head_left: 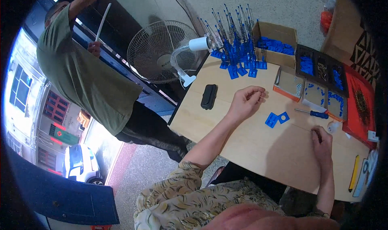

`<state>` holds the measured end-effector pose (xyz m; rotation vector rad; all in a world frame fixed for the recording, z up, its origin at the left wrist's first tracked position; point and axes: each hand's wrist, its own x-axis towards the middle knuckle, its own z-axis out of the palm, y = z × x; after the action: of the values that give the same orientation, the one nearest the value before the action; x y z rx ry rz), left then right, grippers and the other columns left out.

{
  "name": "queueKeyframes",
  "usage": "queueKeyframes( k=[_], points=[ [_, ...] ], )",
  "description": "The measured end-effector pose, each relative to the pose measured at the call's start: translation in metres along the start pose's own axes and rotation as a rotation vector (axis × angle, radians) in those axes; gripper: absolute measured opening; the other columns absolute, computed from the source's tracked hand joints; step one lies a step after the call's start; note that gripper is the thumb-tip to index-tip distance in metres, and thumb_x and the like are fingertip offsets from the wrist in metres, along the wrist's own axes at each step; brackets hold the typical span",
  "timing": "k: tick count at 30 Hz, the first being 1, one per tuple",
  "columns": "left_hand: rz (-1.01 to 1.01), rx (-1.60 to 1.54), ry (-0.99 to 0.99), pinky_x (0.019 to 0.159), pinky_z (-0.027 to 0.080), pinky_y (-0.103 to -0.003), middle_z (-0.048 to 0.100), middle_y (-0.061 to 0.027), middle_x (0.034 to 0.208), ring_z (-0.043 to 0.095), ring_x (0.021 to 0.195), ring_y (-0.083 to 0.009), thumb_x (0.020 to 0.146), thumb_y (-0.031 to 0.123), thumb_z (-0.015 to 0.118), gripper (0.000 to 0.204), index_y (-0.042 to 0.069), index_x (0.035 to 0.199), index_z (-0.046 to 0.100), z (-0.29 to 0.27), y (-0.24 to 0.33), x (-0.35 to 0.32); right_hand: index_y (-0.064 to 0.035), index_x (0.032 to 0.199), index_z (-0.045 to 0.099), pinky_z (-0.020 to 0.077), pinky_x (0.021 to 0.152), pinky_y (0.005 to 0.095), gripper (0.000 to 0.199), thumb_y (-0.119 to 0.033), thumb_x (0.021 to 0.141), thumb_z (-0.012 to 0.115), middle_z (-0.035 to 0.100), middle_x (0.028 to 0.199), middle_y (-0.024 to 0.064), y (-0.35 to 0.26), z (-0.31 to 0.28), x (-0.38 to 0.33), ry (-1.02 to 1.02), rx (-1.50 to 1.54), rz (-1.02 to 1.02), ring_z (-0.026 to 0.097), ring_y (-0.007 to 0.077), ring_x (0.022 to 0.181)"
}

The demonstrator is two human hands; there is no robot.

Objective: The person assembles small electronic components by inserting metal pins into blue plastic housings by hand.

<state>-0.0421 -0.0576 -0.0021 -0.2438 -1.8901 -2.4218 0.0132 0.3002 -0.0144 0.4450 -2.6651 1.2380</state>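
Observation:
My left hand (pixel 245 103) is over the middle of the table with its fingers curled together; whatever they hold, if anything, does not show. My right hand (pixel 323 144) rests at the right side of the table, its fingers also curled in, their tips hidden from me. Between the hands lie a flat blue square piece (pixel 271 120) and a blue square piece with a round hole (pixel 284 117). A screwdriver (pixel 319 114) with a blue handle lies beyond my right hand, beside a small clear round thing (pixel 332 127).
Blue parts with upright springs (pixel 234 48) crowd the far edge near a cardboard box (pixel 279 60) of blue pieces. Small-part trays (pixel 287 84) and a red tray (pixel 359 104) line the right. A black case (pixel 209 96), a fan (pixel 163 52) and a standing person (pixel 81 72) are leftward.

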Motion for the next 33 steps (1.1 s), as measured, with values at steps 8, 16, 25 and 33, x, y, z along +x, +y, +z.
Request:
queueKeyframes(
  k=[8,16,25,33],
  points=[
    [0.006,0.026,-0.014,0.081,0.054,-0.027,0.072,-0.012,0.103,0.066,0.089,-0.0131,0.104,0.006,0.054,0.022,-0.008,0.116,0.066,-0.001,-0.002,0.002,0.0046,0.108,0.065,0.0539,0.081,0.0355,0.015,-0.004,0.096,0.062,0.071,0.095,0.0183,-0.009,-0.004,-0.001,-0.017,-0.056,0.011,0.07,0.0242,0.088],
    [-0.027,0.041,0.0,0.081,0.054,-0.026,0.072,-0.0116,0.103,0.065,0.088,-0.0127,0.103,0.004,0.054,0.021,-0.008,0.115,0.066,0.001,0.005,-0.001,0.0044,0.107,0.065,0.0525,0.079,0.0326,0.013,-0.003,0.097,0.061,0.069,0.09,0.0148,-0.007,-0.001,-0.001,-0.01,0.016,0.03,0.066,0.02,0.082],
    [0.042,0.096,0.009,0.079,0.054,-0.026,0.072,-0.0117,0.101,0.065,0.086,-0.0123,0.102,0.004,0.055,0.02,-0.008,0.113,0.066,0.003,0.0,-0.001,0.0026,0.104,0.065,0.0522,0.073,0.0345,0.012,-0.003,0.094,0.063,0.067,0.084,0.0172,0.002,0.0,0.0,0.015,0.053,-0.017,0.066,0.0223,0.075],
    [0.049,0.295,0.083,0.078,0.054,-0.027,0.073,-0.0056,0.093,0.065,0.083,-0.0108,0.101,0.008,0.057,0.02,-0.005,0.109,0.07,-0.002,0.007,0.002,0.0004,0.107,0.068,0.0513,0.075,0.0309,0.015,-0.011,0.097,0.063,0.07,0.087,0.0124,-0.003,-0.003,0.001,0.015,-0.135,0.042,0.065,0.018,0.079]
  ],
)
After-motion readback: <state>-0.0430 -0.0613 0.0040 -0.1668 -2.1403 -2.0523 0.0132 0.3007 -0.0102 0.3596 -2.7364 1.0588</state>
